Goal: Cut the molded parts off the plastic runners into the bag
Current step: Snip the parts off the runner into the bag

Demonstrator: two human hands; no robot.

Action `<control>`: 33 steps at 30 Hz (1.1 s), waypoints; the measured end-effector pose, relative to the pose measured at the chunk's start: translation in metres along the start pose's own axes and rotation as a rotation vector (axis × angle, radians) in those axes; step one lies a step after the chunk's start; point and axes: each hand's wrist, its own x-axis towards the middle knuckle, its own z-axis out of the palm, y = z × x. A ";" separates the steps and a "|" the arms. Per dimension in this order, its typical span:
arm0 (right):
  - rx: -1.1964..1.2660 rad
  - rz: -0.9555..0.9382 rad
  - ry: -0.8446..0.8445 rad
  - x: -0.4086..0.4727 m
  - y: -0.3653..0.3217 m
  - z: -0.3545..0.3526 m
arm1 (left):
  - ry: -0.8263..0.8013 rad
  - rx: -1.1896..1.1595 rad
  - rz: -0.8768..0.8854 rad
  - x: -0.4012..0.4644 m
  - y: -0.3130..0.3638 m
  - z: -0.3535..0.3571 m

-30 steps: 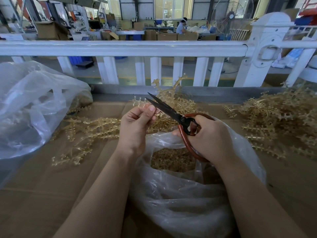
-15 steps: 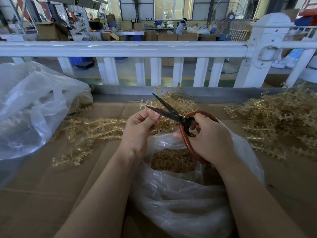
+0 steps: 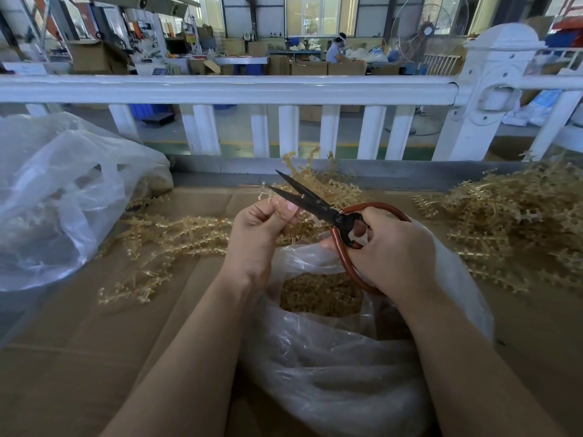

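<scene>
Above the bag, whose open mouth shows cut pieces, the left hand pinches a runner with its long axis pointing away. Right of it, the right hand grips scissors, blades parted around the runner's far end, just beyond the pinch.

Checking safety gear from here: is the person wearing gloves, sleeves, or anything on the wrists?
No. Both the left hand and the right hand are bare, with no gloves. Both forearms are uncovered as far as the frame's lower edge, so no sleeve shows. No watch, band or ring is visible on either wrist or on the fingers that show. The left thumbnail is short and unpainted.
</scene>
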 end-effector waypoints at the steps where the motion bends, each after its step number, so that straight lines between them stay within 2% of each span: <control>1: -0.015 -0.001 0.005 0.000 0.000 0.000 | 0.004 -0.002 0.002 0.000 0.000 0.000; 14: 0.051 -0.053 0.087 -0.003 0.002 0.005 | 0.026 -0.094 0.024 0.000 -0.001 0.001; 18: 0.049 -0.037 0.070 -0.003 0.005 0.008 | -0.013 -0.106 0.031 -0.001 0.000 -0.001; 33: 0.094 -0.034 -0.022 -0.002 0.005 0.008 | 0.012 -0.021 0.063 0.000 -0.005 -0.001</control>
